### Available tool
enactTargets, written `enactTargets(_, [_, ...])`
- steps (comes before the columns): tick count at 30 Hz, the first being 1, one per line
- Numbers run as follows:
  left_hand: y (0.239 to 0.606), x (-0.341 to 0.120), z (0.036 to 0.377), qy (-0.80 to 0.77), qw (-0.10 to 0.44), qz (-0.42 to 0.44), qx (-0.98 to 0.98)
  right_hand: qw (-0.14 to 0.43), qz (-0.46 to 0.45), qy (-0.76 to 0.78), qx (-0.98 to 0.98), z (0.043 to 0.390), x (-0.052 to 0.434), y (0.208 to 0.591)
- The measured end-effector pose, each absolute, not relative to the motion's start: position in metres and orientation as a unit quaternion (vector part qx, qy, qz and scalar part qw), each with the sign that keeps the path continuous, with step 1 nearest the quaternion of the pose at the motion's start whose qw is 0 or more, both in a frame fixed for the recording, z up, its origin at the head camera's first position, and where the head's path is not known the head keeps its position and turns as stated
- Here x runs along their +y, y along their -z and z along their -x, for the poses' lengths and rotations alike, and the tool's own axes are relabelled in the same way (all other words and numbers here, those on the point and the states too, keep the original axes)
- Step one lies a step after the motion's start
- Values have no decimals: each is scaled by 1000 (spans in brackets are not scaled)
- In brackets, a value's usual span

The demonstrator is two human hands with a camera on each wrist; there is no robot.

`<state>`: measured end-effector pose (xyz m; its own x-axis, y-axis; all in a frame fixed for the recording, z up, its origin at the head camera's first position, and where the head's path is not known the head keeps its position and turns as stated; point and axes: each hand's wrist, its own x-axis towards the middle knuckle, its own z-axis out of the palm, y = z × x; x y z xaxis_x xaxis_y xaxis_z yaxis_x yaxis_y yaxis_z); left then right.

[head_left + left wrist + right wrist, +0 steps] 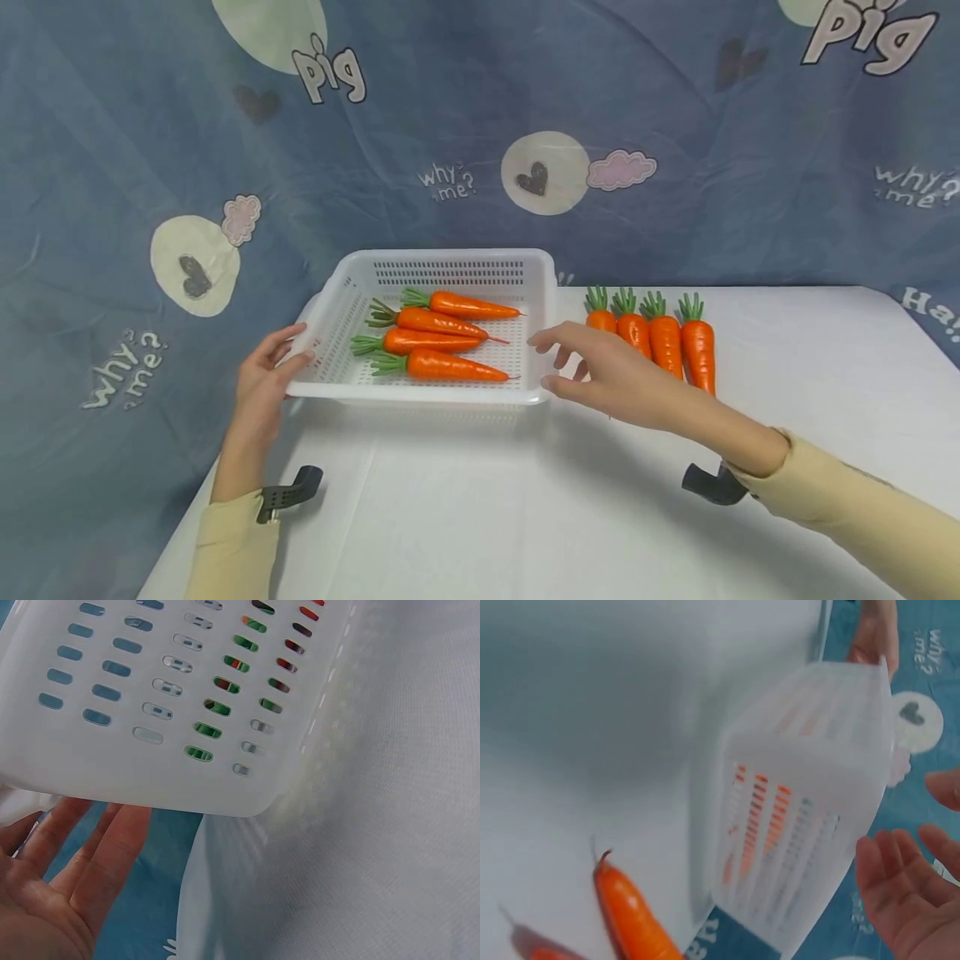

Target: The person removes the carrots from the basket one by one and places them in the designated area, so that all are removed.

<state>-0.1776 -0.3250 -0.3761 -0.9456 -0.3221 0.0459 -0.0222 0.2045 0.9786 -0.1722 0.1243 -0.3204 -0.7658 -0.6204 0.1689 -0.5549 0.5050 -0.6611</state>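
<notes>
Setting: a table (600, 517) under a white cloth, backed by a blue printed curtain (112, 125) with cartoon hearts and lettering. Head view: a white slotted basket (341, 387) sits toward the table's far left corner and holds four orange carrots (442, 340) lying side by side, green tops to the left; four more carrots (663, 342) stand in a row on the cloth just right of the basket, tops toward the far edge. The left hand (262, 379) has its thumb laid on the basket's left rim and fingers under the lip, a light hold rather than a firm clutch. The right hand (600, 371) hovers just off the basket's right rim, fingers spread and relaxed, holding nothing, forearm reaching in from the near right edge. Left wrist view: the basket's slotted wall (150, 712), green and orange showing through the slots, with the palm and straight fingers (97, 855) beneath its lower corner. Right wrist view: the basket's end wall (795, 847), the open palm (907, 900) beside it but apart, and one loose carrot (630, 907) on the cloth. Judgement: the step in hand looks like taking hold of the basket at both sides; the next move calls for the right hand to close on the right rim so the load stays level.
</notes>
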Motion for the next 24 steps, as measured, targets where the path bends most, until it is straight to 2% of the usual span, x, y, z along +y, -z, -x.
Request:
enactTargets(7, [377, -326, 177, 623, 114, -121, -764, 76, 366, 346, 861, 174, 105, 320])
enactTargets(16, [375, -324, 177, 621, 116, -120, -766, 55, 390, 306, 867, 179, 86, 318])
enactTargets(24, [376, -325, 179, 620, 118, -121, -766, 63, 401, 316, 857, 192, 65, 323])
